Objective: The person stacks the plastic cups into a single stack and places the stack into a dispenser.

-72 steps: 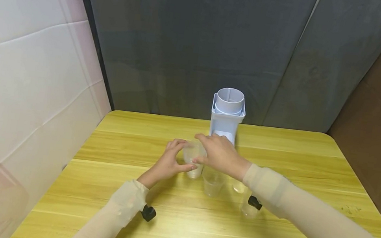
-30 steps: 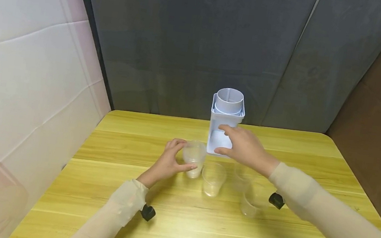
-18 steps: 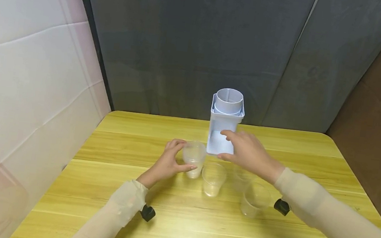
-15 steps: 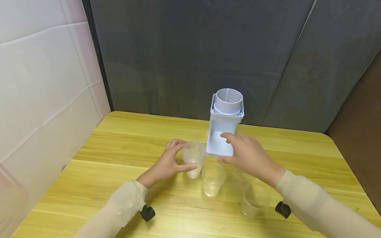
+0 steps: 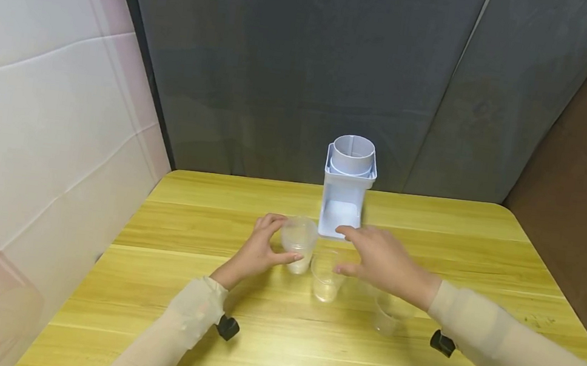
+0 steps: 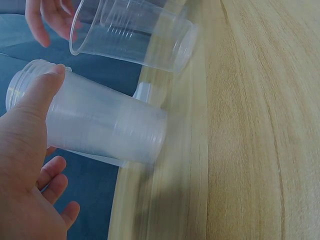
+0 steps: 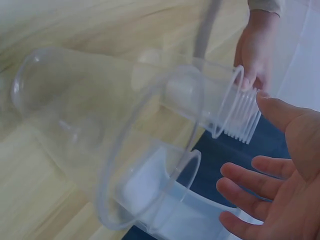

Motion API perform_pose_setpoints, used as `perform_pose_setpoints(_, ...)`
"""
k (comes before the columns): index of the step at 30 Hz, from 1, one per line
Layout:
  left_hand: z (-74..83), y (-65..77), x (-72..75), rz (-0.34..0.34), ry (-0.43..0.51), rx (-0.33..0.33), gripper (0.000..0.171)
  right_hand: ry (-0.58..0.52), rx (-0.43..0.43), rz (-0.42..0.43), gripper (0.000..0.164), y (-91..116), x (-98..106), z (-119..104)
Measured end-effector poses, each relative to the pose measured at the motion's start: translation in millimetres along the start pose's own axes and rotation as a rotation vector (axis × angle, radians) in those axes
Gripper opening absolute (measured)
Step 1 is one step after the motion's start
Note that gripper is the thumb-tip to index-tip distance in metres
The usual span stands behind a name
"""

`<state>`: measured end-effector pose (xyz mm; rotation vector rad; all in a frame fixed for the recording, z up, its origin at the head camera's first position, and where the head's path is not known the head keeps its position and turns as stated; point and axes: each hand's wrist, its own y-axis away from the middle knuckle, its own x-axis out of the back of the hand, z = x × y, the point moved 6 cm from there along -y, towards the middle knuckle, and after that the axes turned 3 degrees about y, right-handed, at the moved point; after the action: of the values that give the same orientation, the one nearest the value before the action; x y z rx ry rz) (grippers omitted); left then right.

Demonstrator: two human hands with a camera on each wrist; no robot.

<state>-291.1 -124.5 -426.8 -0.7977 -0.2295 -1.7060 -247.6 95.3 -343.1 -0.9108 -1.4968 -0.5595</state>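
Observation:
My left hand (image 5: 257,252) holds a stack of clear plastic cups (image 6: 105,117) upright on the table, thumb on one side and fingers on the other. In the right wrist view, the stacked rims show as close ridges. Just right of the stack stands a single clear cup (image 5: 326,285). My right hand (image 5: 388,265) hovers by that cup's rim, thumb and fingers spread, with nothing held. Another clear cup (image 5: 388,317) stands nearer me, below the right wrist. A third loose cup (image 7: 160,185) shows in the right wrist view; my right hand mostly hides it in the head view.
Behind the cups stands a pale blue-white plastic holder (image 5: 348,193) with a round tube at its top and a tray at its foot. The wooden table (image 5: 273,351) ends at a dark grey panel (image 5: 296,73). A white-pink sheet (image 5: 49,116) flanks the left side.
My right hand has left the stack's rim, moved right past the holder's front, then come down and nearer to the loose cups. The left hand and its stack have stayed in place.

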Motion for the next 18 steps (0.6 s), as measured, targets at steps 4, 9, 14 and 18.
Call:
perform_pose_setpoints(4,-0.2,0.1,0.0,-0.001,-0.002,0.002,0.072,-0.014,0.008,-0.007,0.075,4,-5,-2)
perform_pose_setpoints(9,0.5,0.2,0.0,0.0,-0.002,0.001,0.071,-0.018,0.004,-0.038,0.077,8,-11,-5)
perform_pose_setpoints(14,-0.5,-0.1,-0.6,-0.001,0.002,0.007,0.072,-0.005,0.001,-0.043,0.077,10,-14,-7)
perform_pose_setpoints(18,-0.5,-0.1,-0.6,0.001,0.001,0.006,0.072,-0.006,0.012,-0.036,0.078,11,-16,-8)
